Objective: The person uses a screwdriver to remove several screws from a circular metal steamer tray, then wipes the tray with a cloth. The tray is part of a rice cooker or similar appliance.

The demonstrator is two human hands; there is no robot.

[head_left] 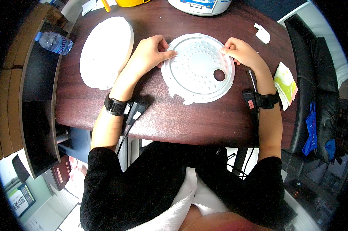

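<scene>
Both of my hands hold a round white-and-silver lid plate (pixel 199 59), with bumps over its middle, a round hole towards its lower right and small tabs on the near edge. It looks like the inner lid of a rice cooker. My left hand (pixel 153 53) pinches the left rim, thumb on top and fingers curled beneath. At the upper right rim, my right hand (pixel 241 52) pinches likewise. Left of my left forearm lies a smooth white oval cover (pixel 105 52). Each wrist wears a black strap with a small cabled device.
A white appliance (pixel 201 7) and a yellow object (pixel 131 2) stand at the far edge of the brown table (pixel 181 123). Rightward are a small white plastic piece (pixel 262 33) and a green-and-white cloth (pixel 284 85). A water bottle (pixel 54 42) lies at the far left.
</scene>
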